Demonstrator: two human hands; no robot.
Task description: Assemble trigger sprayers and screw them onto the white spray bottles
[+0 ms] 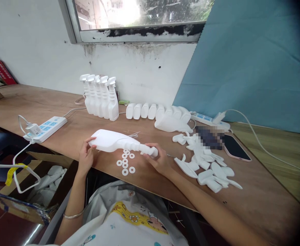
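Note:
A white plastic bottle (108, 140) lies tilted on its side in the air above the table's front edge, base to the left. Thumb and fingers of my left hand (86, 153) are closed on its base end. At the neck end my right hand (160, 159) grips it, partly covering whatever sits on the neck. Below the bottle, several flat white washers (125, 166) lie loose on the table. Thin white tubes (134, 134) rest just behind it. To the right of my right hand is a pile of white trigger spray heads (203, 157).
Several bottles with spray heads (113, 102) stand near the wall, beside a row of lying white bottles (144, 111). A power strip (46, 130) sits left, another (208, 120) back right. A phone (235, 147) lies right. Below left, a carton (70, 160) holds white bottles.

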